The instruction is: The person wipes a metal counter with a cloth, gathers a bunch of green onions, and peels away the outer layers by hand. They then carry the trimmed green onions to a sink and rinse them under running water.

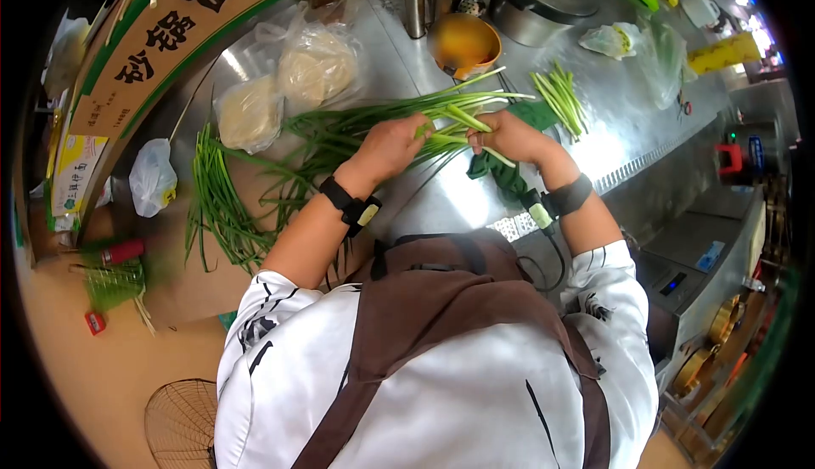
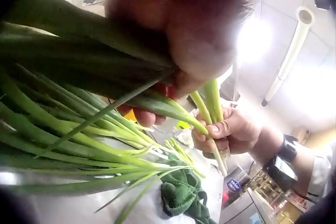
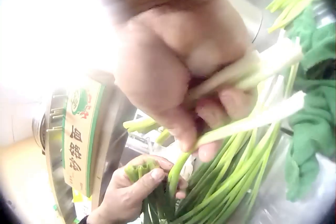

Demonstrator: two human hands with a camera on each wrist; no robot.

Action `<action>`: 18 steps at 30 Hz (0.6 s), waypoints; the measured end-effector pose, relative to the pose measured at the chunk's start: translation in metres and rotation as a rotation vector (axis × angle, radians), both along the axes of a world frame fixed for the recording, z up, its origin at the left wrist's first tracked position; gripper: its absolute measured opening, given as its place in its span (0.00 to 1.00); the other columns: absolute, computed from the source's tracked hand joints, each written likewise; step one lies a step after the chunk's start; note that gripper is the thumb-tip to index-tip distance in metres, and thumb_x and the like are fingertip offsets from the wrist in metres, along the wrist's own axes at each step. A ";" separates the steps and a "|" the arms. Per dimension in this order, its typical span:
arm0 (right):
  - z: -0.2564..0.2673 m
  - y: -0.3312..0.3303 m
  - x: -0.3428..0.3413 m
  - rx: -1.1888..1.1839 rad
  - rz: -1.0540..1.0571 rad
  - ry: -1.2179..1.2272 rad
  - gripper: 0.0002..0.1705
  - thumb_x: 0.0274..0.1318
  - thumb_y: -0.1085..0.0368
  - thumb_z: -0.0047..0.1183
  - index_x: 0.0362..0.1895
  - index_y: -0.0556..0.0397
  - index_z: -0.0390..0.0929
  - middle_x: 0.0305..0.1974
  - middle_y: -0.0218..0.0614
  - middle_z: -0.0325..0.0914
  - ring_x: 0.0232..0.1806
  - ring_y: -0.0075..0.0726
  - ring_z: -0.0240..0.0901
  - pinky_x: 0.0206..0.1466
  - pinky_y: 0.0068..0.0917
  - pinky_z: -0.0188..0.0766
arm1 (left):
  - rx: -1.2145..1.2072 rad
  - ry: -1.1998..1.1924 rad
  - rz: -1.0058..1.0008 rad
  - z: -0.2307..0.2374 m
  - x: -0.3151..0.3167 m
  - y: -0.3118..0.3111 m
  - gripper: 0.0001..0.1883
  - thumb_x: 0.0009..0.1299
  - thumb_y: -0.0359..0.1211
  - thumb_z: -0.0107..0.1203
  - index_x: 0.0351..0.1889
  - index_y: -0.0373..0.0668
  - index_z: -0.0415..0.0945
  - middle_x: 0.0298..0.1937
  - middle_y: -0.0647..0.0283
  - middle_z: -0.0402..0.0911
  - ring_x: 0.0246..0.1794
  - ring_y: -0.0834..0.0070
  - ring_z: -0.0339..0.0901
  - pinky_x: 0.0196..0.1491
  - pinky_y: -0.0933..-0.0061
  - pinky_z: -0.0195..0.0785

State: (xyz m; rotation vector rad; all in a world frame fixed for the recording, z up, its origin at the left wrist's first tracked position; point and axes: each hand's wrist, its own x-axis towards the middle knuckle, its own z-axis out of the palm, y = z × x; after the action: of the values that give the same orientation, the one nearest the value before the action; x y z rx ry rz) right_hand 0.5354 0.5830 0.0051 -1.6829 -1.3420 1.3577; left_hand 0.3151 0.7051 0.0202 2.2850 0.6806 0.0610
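In the head view my left hand (image 1: 389, 151) grips a bunch of scallions around their green part, above the metal counter. My right hand (image 1: 509, 136) holds several pale stem ends just beside it. The right wrist view shows my thumb and finger pinching one scallion stalk (image 3: 236, 130), while other white stems (image 3: 262, 67) run through my palm. That stalk slants down toward the left hand, where the cut-looking green ends bunch above the thumb. More long scallions (image 1: 327, 134) lie beneath and left of the hands. A green cloth (image 1: 508, 179) lies under the right hand.
Short pale stalks (image 1: 560, 100) lie in a pile at the right. Behind the hands stand an orange bowl (image 1: 467, 44) and a large lidded pot (image 1: 543, 2). Bagged pale discs (image 1: 316, 66) and another scallion heap (image 1: 216, 189) are on the left, near a long printed carton (image 1: 161, 40).
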 end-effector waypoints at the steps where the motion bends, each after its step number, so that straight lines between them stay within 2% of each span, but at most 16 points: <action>1: 0.000 -0.001 0.002 -0.030 0.017 0.031 0.08 0.56 0.67 0.54 0.38 0.57 0.78 0.28 0.34 0.79 0.33 0.29 0.74 0.40 0.29 0.70 | -0.009 -0.039 -0.077 -0.003 -0.001 0.000 0.11 0.69 0.35 0.52 0.46 0.43 0.75 0.37 0.53 0.79 0.39 0.55 0.75 0.40 0.61 0.68; 3: -0.004 -0.003 0.001 -0.058 0.033 0.067 0.08 0.55 0.67 0.54 0.39 0.57 0.78 0.28 0.33 0.79 0.33 0.28 0.74 0.40 0.29 0.70 | -0.016 -0.073 -0.156 -0.012 -0.003 -0.001 0.11 0.68 0.35 0.52 0.46 0.44 0.75 0.36 0.54 0.78 0.38 0.56 0.75 0.38 0.61 0.68; 6: -0.003 -0.010 -0.008 -0.070 0.042 0.031 0.11 0.55 0.64 0.54 0.41 0.55 0.79 0.29 0.37 0.80 0.32 0.32 0.75 0.40 0.30 0.70 | 0.061 -0.194 -0.250 -0.019 -0.007 -0.007 0.10 0.67 0.34 0.53 0.44 0.43 0.74 0.35 0.55 0.75 0.36 0.55 0.74 0.36 0.61 0.68; 8: 0.020 -0.016 -0.027 -0.086 0.135 -0.245 0.14 0.56 0.59 0.54 0.43 0.51 0.79 0.31 0.41 0.80 0.33 0.37 0.75 0.41 0.32 0.70 | 0.170 -0.104 -0.302 -0.019 -0.011 -0.012 0.09 0.65 0.33 0.54 0.42 0.42 0.74 0.35 0.56 0.73 0.35 0.55 0.73 0.35 0.60 0.68; 9: 0.018 -0.019 -0.033 -0.048 0.174 -0.352 0.15 0.56 0.55 0.54 0.42 0.49 0.80 0.33 0.43 0.79 0.34 0.42 0.75 0.41 0.34 0.70 | 0.192 -0.171 -0.308 -0.018 -0.012 -0.016 0.09 0.64 0.32 0.54 0.41 0.42 0.74 0.32 0.56 0.72 0.34 0.54 0.73 0.34 0.58 0.67; 10: 0.015 -0.024 -0.040 0.023 0.142 -0.326 0.14 0.56 0.56 0.54 0.40 0.50 0.79 0.31 0.42 0.79 0.33 0.40 0.74 0.40 0.35 0.69 | 0.191 -0.169 -0.311 -0.016 -0.015 -0.018 0.09 0.64 0.32 0.54 0.41 0.42 0.74 0.32 0.56 0.72 0.34 0.54 0.73 0.34 0.58 0.67; 12: 0.000 -0.028 -0.048 -0.022 0.029 -0.083 0.13 0.57 0.56 0.54 0.37 0.53 0.78 0.25 0.35 0.76 0.27 0.33 0.69 0.34 0.31 0.67 | 0.173 -0.182 -0.257 -0.008 -0.019 -0.020 0.07 0.62 0.30 0.54 0.38 0.42 0.74 0.32 0.56 0.74 0.35 0.54 0.73 0.35 0.60 0.68; 13: -0.007 -0.030 -0.051 -0.023 0.026 -0.084 0.13 0.57 0.56 0.54 0.37 0.53 0.78 0.25 0.35 0.76 0.27 0.33 0.69 0.34 0.31 0.67 | 0.172 -0.183 -0.259 -0.006 -0.020 -0.022 0.07 0.62 0.30 0.54 0.38 0.42 0.74 0.32 0.56 0.74 0.35 0.54 0.73 0.35 0.60 0.68; 15: -0.016 -0.032 -0.055 -0.055 -0.092 0.300 0.13 0.59 0.57 0.53 0.35 0.55 0.77 0.21 0.27 0.69 0.23 0.23 0.62 0.28 0.25 0.63 | 0.163 -0.323 -0.142 -0.005 -0.023 -0.023 0.05 0.62 0.28 0.52 0.35 0.41 0.75 0.32 0.58 0.75 0.33 0.59 0.75 0.36 0.65 0.69; 17: -0.017 -0.040 -0.042 -0.083 -0.173 0.204 0.13 0.60 0.57 0.53 0.34 0.55 0.76 0.21 0.25 0.68 0.22 0.21 0.60 0.27 0.23 0.61 | 0.138 -0.556 0.104 -0.010 -0.030 -0.007 0.05 0.62 0.28 0.50 0.34 0.39 0.74 0.32 0.61 0.76 0.31 0.66 0.76 0.36 0.70 0.69; 18: -0.017 -0.044 -0.035 -0.109 -0.257 0.109 0.13 0.60 0.58 0.52 0.34 0.55 0.76 0.21 0.23 0.67 0.21 0.18 0.58 0.25 0.21 0.59 | 0.054 -0.606 0.337 0.008 -0.034 0.007 0.06 0.65 0.31 0.49 0.31 0.39 0.75 0.27 0.60 0.74 0.28 0.70 0.73 0.36 0.70 0.67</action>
State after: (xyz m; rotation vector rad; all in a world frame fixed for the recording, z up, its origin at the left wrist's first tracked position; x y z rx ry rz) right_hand 0.5002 0.5394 -0.0115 -1.7565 -0.9693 1.3688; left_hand 0.2807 0.7121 0.0284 2.0153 0.7244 0.8978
